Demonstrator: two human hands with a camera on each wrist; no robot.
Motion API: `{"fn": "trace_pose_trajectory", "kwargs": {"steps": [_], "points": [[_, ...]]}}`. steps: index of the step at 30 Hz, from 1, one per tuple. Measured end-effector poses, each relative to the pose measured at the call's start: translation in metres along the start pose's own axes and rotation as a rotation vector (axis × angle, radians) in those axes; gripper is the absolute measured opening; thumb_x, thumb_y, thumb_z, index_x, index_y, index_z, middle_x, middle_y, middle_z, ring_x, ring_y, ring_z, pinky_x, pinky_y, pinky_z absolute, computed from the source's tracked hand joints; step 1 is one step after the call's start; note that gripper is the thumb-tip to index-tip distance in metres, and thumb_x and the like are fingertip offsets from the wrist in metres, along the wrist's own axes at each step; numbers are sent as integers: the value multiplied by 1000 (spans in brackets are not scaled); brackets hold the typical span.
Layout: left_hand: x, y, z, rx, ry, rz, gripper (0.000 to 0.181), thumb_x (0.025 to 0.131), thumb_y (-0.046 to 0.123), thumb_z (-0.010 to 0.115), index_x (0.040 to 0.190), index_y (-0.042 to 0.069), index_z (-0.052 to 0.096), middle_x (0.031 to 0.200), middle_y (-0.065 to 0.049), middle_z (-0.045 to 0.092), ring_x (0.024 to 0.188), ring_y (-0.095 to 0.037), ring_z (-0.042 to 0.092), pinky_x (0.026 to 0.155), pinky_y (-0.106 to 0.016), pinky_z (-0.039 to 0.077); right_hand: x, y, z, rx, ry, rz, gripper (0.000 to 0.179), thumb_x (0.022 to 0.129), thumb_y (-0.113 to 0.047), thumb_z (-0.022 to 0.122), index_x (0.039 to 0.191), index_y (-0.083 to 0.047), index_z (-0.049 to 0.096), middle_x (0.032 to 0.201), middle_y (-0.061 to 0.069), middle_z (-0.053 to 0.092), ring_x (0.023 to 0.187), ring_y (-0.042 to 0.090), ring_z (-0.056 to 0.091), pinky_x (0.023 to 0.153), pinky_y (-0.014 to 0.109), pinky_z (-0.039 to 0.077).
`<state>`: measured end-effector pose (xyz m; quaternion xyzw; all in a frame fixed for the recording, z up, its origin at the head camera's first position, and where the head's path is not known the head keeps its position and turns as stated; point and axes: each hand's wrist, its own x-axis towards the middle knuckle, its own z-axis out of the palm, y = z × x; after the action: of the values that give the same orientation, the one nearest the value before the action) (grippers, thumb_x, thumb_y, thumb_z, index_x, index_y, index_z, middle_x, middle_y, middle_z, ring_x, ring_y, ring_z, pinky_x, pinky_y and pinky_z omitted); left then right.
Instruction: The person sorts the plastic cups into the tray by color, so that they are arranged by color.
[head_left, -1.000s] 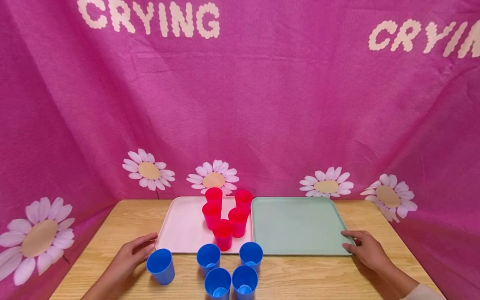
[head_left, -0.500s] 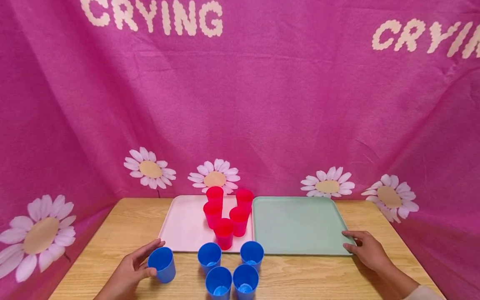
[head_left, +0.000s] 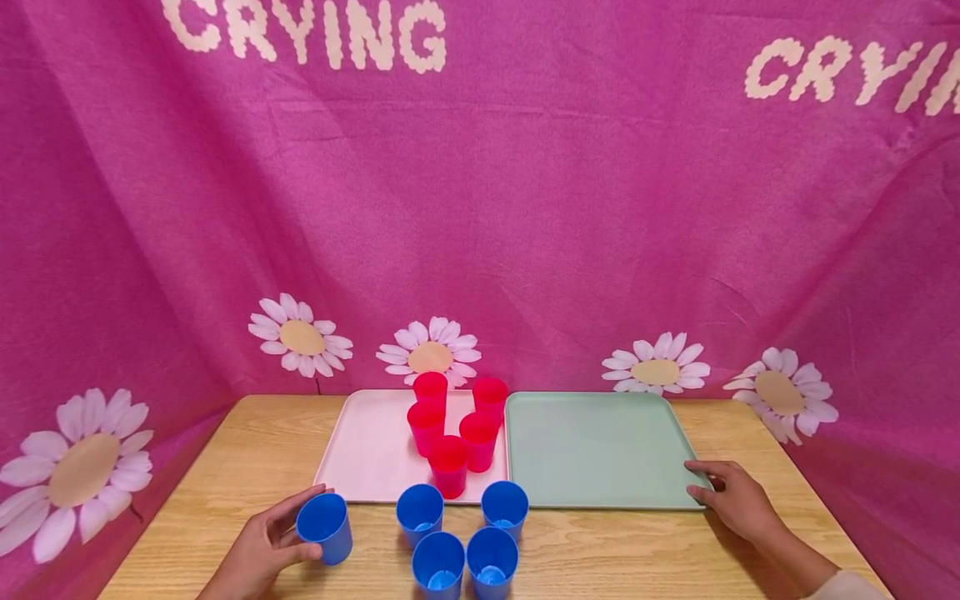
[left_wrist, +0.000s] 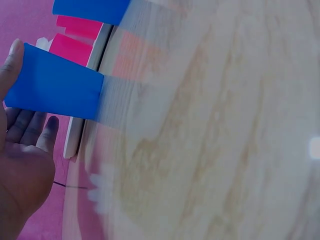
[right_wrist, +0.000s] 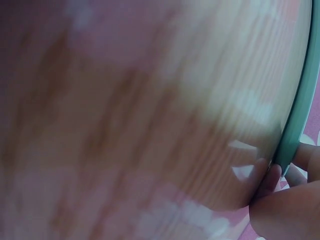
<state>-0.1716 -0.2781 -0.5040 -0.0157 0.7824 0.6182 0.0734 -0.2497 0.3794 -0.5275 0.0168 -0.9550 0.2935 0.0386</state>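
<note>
One blue cup (head_left: pixel 326 533), likely light, stiff, best held mid-wall — left hand (head_left: pixel 258 546): grip unclear; right hand (head_left: pixel 738 502) pinches green tray (head_left: pixel 592 450).

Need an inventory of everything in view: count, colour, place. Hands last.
Table: 1, light wood, bottom of head view
Pink tray: 1, pale pink, table's left side
Green tray: 1, pale green, right of it
Red cups: 5, red, on pink tray
Blue cups: 4, blue, grouped nearer the wearer
Lone blue cup: 1, blue, left of those
Backdrop: magenta, behind table; flowers and cream lettering
Sleeve: 1, pale, bottom right
Left hand: 1, around lone blue cup
Right hand: 1, gripping green tray's edge
</note>
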Motion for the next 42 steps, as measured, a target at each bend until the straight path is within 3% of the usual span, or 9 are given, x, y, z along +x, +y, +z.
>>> {"fn": "trace_pose_trajectory", "kwargs": {"steps": [12, 18, 22, 26, 30, 34, 38, 42], "points": [[-5, 7, 6, -21, 47, -28, 73, 90, 11, 81, 152, -3, 46, 152, -25, 50, 140, -45, 48, 100, -32, 55, -2, -2, -1, 32, -5, 12, 43, 92, -14, 77, 128, 7, 66, 120, 33, 61, 111, 50, 59, 98, 66, 48], [-3, 15, 6, 14, 12, -10, 71, 91, 17, 81, 152, 1, 48, 153, -23, 50, 140, -44, 48, 101, -35, 55, -1, -1, 0, 41, -20, 33, 44, 93, -15, 76, 130, 7, 65, 123, 33, 59, 114, 51, 57, 100, 67, 46], [1, 27, 4, 70, -39, 45, 68, 93, 20, 79, 152, 3, 49, 153, -23, 50, 142, -44, 46, 102, -34, 54, -2, -1, 0, 43, -13, 20, 44, 93, -14, 77, 130, 7, 66, 122, 32, 60, 113, 50, 58, 99, 67, 47], [7, 38, 2, 116, -71, 153, 64, 94, 18, 77, 150, 3, 51, 151, -22, 52, 136, -21, 56, 100, -20, 51, -2, 0, -1, 46, -8, 13, 43, 92, -14, 77, 129, 7, 66, 120, 31, 61, 111, 48, 59, 97, 66, 48], [14, 49, 4, 107, -74, 224, 60, 93, 15, 77, 147, 1, 54, 146, -23, 57, 119, 1, 61, 95, -17, 51, -2, -1, -1, 44, -6, 14, 42, 93, -14, 77, 128, 6, 66, 121, 32, 61, 111, 48, 59, 97, 65, 48], [23, 61, 7, 82, -85, 237, 58, 93, 13, 77, 146, 2, 55, 144, -26, 58, 119, -16, 66, 90, -26, 58, -2, -1, -1, 46, -5, 18, 42, 93, -14, 76, 129, 6, 66, 121, 32, 61, 111, 48, 59, 97, 66, 48], [31, 77, 11, 87, -89, 242, 60, 93, 16, 77, 148, 4, 55, 143, -24, 59, 126, -36, 62, 92, -26, 57, -2, -1, 0, 36, 0, 13, 42, 92, -14, 77, 128, 6, 67, 122, 32, 61, 111, 49, 59, 97, 65, 48], [39, 93, 16, 112, -91, 266, 61, 93, 17, 78, 149, 6, 54, 145, -22, 59, 132, -42, 57, 99, -27, 54, -2, 0, 1, 26, 12, 5, 41, 92, -13, 77, 127, 6, 68, 121, 32, 61, 110, 48, 60, 96, 65, 48]]}}
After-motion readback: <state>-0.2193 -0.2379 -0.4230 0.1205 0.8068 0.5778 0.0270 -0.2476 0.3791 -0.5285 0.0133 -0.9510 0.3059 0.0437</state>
